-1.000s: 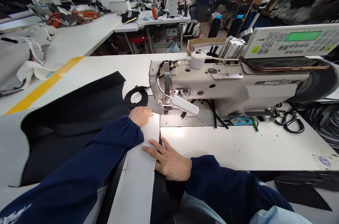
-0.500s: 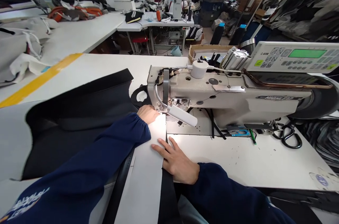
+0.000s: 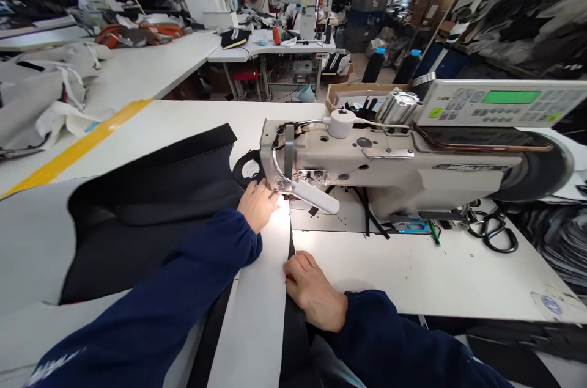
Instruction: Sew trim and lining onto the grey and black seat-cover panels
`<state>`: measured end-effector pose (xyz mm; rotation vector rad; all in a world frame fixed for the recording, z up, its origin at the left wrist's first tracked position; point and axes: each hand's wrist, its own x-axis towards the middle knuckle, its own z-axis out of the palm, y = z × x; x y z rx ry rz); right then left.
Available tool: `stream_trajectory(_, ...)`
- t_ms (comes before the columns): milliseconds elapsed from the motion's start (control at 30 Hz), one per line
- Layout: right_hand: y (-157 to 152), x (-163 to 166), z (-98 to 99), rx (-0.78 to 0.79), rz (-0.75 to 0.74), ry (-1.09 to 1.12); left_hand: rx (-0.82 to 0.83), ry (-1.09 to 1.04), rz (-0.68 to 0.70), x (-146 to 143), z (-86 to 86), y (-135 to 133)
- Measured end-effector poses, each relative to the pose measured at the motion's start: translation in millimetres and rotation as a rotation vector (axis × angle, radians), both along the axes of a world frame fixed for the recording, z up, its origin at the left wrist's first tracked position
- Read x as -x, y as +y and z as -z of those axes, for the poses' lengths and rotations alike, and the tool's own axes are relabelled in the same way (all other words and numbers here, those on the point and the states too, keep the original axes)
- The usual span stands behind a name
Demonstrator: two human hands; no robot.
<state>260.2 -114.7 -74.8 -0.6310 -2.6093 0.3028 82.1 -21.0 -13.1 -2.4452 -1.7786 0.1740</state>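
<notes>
A sewing machine (image 3: pixel 339 156) stands over the table, its small lamp lighting the needle area. Beneath its head runs a long strip of black fabric with a whitish face up (image 3: pixel 257 321); a wide black panel (image 3: pixel 156 211) spreads out to the left. My left hand (image 3: pixel 258 204) lies on the fabric right beside the presser foot, fingers stretched forward. Closer to me, my right hand (image 3: pixel 314 290) has its fingers curled, thumb and fingertips pinching the strip's right edge. The needle itself is hidden behind the lamp and machine head.
Black-handled scissors (image 3: pixel 498 232) and blue thread snips (image 3: pixel 413 227) lie under the machine arm at right. A control panel (image 3: pixel 499 104) sits atop the machine. Behind it is a cardboard box (image 3: pixel 337 95). Pale fabric (image 3: pixel 50 95) is piled at far left.
My right hand has gone from flat, spread fingers on the strip to a closed pinch at its edge. My left hand stays near the presser foot, its fingers straighter. The view has shifted slightly.
</notes>
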Motion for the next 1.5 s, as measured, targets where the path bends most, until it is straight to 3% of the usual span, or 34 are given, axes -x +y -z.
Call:
stream_trajectory(167, -10.3, -0.6, -2.6, -0.063, -0.096, -0.021, 0.189, -0.055, -0.139, -30.2, -2.3, -44.7)
stream_trajectory(367, -11.2, 0.1, 5.2, -0.055, -0.096, -0.098, 0.306, -0.023, -0.241, -44.1, -0.6, -48.8)
stream_trajectory(567, 2.9, 2.3, 13.1, -0.039, -0.057, -0.119, 0.27, -0.128, -0.302, -47.4, 12.9, -32.1)
stream_trajectory(667, 14.6, 1.3, 11.9, 0.009, -0.046, -0.125, 0.239, -0.16, -0.299, -47.5, 11.6, -23.9)
stream_trajectory(800, 31.3, -14.5, 5.9, 0.019, -0.133, -0.022, 0.173, -0.207, -0.256, -42.8, 12.5, -47.0)
stream_trajectory(867, 42.9, -25.6, 1.7, 0.025, 0.002, 0.059, 0.081, -0.239, -0.175, -38.4, 22.9, -73.8)
stream_trajectory(933, 58.0, -32.4, -2.9, 0.055, 0.277, 0.075, -0.048, -0.267, -0.05, -33.7, 38.0, -101.4)
stream_trajectory(1033, 84.0, -29.0, -8.0, 0.101, 0.571, -0.119, -0.16, -0.27, 0.122, -25.6, 57.6, -127.4)
stream_trajectory(1133, 104.6, -18.0, -8.2, 0.107, 0.612, -0.274, -0.172, -0.279, 0.214, -15.0, 64.8, -129.7)
stream_trajectory(1233, 114.4, -15.1, -4.8, 0.105, 0.597, -0.287, -0.173, -0.315, 0.265, -2.6, 64.2, -122.4)
stream_trajectory(1500, 109.0, -35.4, 2.5, 0.117, 0.674, -0.063, -0.041, -0.44, 0.267, 14.1, 61.9, -115.4)
